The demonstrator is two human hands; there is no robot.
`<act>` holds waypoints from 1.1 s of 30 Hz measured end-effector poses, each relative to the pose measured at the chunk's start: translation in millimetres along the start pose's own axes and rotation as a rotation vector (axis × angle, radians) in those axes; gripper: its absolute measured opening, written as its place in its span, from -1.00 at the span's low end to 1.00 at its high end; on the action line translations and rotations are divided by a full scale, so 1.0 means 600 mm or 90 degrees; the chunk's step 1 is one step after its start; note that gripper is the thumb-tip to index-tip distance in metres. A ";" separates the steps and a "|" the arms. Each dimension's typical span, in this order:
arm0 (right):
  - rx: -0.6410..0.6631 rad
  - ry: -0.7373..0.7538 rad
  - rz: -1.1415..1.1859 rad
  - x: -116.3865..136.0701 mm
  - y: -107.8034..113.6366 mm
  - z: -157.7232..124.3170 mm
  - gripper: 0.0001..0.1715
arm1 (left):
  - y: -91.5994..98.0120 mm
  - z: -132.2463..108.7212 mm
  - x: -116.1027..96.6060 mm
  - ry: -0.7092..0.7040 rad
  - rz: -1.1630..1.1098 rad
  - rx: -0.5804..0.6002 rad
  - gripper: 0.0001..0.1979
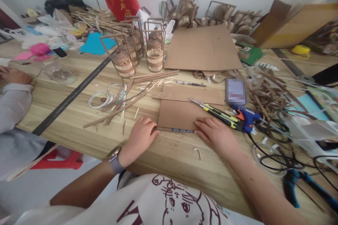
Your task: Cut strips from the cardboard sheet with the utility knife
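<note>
A flat piece of brown cardboard (pixel 176 114) lies on the table in front of me. My left hand (pixel 139 139) grips its near left corner, thumb and fingertips at the edge. My right hand (pixel 215 133) holds the near right side, fingers over the top and thumb at the front edge. Between the hands, a narrow blue strip with pale marks (pixel 182 130) runs along that front edge. A yellow and black utility knife (pixel 220 114) rests over the cardboard's right part, blade showing. Just behind is another cardboard strip (pixel 190 95). What lies beneath the fingers is hidden.
Near my right arm are a blue glue gun (pixel 246 116), pliers (pixel 293 186) and tangled cables. Small lidded baskets (pixel 123 61) stand behind, beside a large cardboard sheet (pixel 203 49). Tape rings (pixel 99 100) and thin strips lie left. Another person's hand (pixel 17 75) is at far left.
</note>
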State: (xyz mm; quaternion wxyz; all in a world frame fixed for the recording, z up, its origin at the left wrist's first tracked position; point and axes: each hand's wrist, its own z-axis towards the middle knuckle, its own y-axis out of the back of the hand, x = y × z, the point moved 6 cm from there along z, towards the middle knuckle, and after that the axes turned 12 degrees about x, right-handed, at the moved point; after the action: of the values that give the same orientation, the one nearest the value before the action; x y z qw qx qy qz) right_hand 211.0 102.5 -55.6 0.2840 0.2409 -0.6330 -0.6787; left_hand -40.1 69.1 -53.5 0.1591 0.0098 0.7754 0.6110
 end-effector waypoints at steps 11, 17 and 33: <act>0.005 0.044 -0.124 0.026 0.009 -0.010 -0.62 | -0.015 -0.014 -0.005 0.044 -0.346 0.040 -0.85; -0.069 0.076 -0.059 0.040 0.021 -0.011 -0.71 | -0.006 -0.039 -0.013 0.069 -0.575 0.131 -0.79; -0.048 0.073 -0.058 0.055 0.019 -0.025 -0.75 | -0.031 -0.003 -0.084 -0.157 -0.005 0.156 -0.86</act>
State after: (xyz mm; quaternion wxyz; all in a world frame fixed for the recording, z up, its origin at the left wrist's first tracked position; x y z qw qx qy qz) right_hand 198.3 68.3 -44.6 0.2973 0.2974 -0.5782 -0.6992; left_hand 10.5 52.0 -59.1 0.2533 0.1009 0.8189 0.5051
